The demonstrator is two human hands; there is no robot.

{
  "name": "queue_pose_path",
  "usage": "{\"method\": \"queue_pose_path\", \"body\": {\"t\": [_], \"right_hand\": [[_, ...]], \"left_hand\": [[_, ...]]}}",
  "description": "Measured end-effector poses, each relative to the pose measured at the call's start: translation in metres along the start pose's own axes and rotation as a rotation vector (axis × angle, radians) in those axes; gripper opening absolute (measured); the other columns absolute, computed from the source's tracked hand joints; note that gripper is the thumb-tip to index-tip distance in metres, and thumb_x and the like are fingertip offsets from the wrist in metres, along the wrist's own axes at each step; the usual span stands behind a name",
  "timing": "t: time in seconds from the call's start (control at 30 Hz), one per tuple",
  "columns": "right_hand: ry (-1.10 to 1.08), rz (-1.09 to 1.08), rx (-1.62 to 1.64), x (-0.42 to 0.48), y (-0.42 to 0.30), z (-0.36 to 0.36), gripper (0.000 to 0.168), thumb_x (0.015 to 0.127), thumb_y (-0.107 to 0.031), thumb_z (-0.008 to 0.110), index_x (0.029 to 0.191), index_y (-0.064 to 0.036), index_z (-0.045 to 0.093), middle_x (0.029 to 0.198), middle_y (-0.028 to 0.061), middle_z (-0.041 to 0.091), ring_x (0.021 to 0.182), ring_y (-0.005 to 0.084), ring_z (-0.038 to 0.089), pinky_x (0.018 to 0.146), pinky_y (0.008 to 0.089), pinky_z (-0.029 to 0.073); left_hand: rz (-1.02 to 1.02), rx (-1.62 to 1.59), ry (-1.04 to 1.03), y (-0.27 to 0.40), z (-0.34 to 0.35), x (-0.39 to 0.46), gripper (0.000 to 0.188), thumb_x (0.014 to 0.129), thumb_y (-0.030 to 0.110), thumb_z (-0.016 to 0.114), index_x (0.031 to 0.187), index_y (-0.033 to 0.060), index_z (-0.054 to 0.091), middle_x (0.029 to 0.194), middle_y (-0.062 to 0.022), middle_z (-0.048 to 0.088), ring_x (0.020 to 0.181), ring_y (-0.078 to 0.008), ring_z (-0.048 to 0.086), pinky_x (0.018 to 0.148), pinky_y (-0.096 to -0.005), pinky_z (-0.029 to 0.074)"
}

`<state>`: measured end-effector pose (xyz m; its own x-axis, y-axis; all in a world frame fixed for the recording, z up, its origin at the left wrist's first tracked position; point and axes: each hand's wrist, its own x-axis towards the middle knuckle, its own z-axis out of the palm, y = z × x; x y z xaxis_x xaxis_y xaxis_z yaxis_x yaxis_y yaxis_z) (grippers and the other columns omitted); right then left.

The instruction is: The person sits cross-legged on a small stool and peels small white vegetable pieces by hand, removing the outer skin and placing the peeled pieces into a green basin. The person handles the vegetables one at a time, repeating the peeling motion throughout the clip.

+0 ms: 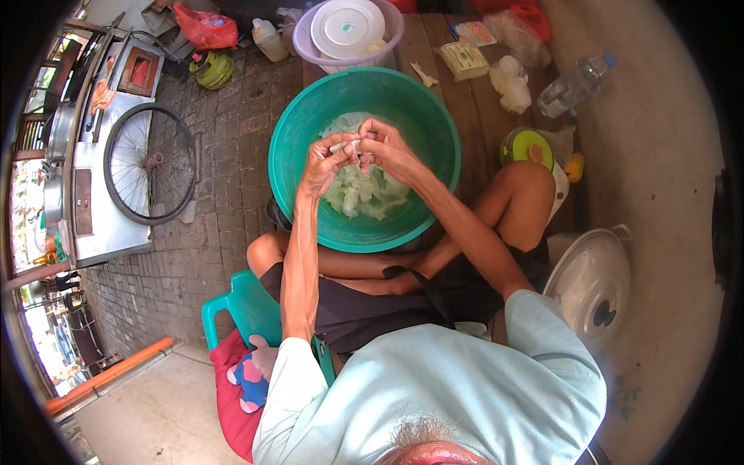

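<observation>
Both hands meet over a large green plastic basin (444, 192). Between the fingertips of my left hand (321, 165) is a small white piece (344, 145), thin and partly covered by the fingers. My right hand (388, 152) pinches the same piece from the other side. Below them, crumpled pale translucent sheets (366, 195) lie heaped in the basin; whether they are plastic or something else I cannot tell. The basin stands in front of my crossed legs, on brown wooden boards.
Beyond the basin stands a lilac plastic basket (300, 35) holding a white lid (347, 28). To the right are a wrapped packet (463, 60), a clear water bottle (572, 86), a green-lidded container (519, 146) and a metal pot lid (590, 285). A cart wheel (152, 163) is at left.
</observation>
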<state>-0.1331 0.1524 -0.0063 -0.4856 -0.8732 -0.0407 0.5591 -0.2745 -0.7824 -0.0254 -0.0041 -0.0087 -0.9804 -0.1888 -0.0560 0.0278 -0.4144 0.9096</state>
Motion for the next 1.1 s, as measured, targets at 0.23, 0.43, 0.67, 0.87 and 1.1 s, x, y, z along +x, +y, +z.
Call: {"method": "queue_pose_path", "body": {"t": [0.23, 0.43, 0.67, 0.87, 1.1], "right_hand": [[0.208, -0.155, -0.321, 0.005, 0.011, -0.003, 0.020, 0.085, -0.008, 0.066, 0.102, -0.003, 0.058, 0.086, 0.0048, 0.063, 0.070, 0.0129, 0.062, 0.060, 0.0293, 0.054], [0.143, -0.263, -0.670, 0.004, 0.003, -0.009, 0.028, 0.082, -0.007, 0.065, 0.110, -0.002, 0.066, 0.100, 0.0057, 0.064, 0.085, 0.0137, 0.063, 0.070, 0.0303, 0.055], [0.061, -0.305, -1.002, -0.007, -0.008, 0.009, 0.037, 0.080, -0.006, 0.072, 0.117, -0.008, 0.068, 0.108, 0.0094, 0.065, 0.088, 0.0181, 0.065, 0.072, 0.0302, 0.056], [0.176, -0.112, -0.579, 0.001, -0.001, 0.000, 0.021, 0.087, -0.008, 0.069, 0.105, 0.003, 0.066, 0.098, 0.0086, 0.065, 0.086, 0.0159, 0.066, 0.070, 0.0289, 0.057], [0.186, -0.182, -0.173, 0.003, -0.008, -0.007, 0.017, 0.091, -0.007, 0.066, 0.101, 0.005, 0.062, 0.092, 0.0099, 0.066, 0.078, 0.0160, 0.068, 0.069, 0.0307, 0.061]], "left_hand": [[0.027, 0.259, 0.115, 0.003, 0.003, 0.010, 0.039, 0.086, 0.008, 0.074, 0.122, 0.0045, 0.060, 0.102, -0.0087, 0.072, 0.077, -0.0087, 0.064, 0.069, -0.0249, 0.056], [0.153, 0.541, 0.235, 0.001, 0.010, 0.006, 0.072, 0.079, 0.002, 0.078, 0.134, 0.0076, 0.032, 0.101, -0.0136, 0.073, 0.080, -0.0138, 0.067, 0.070, -0.0268, 0.055], [0.199, 0.893, 0.313, 0.002, 0.031, 0.001, 0.074, 0.077, 0.002, 0.076, 0.138, 0.0100, 0.035, 0.091, -0.0113, 0.074, 0.078, -0.0117, 0.068, 0.072, -0.0276, 0.054], [0.117, 0.869, 0.346, 0.005, 0.027, 0.002, 0.065, 0.077, 0.008, 0.078, 0.133, 0.0084, 0.045, 0.088, -0.0069, 0.074, 0.082, -0.0107, 0.068, 0.074, -0.0271, 0.052], [0.201, 0.585, 0.220, 0.001, 0.014, 0.005, 0.029, 0.088, 0.012, 0.073, 0.113, 0.0011, 0.063, 0.101, -0.0097, 0.071, 0.091, -0.0120, 0.066, 0.080, -0.0250, 0.052]]}}
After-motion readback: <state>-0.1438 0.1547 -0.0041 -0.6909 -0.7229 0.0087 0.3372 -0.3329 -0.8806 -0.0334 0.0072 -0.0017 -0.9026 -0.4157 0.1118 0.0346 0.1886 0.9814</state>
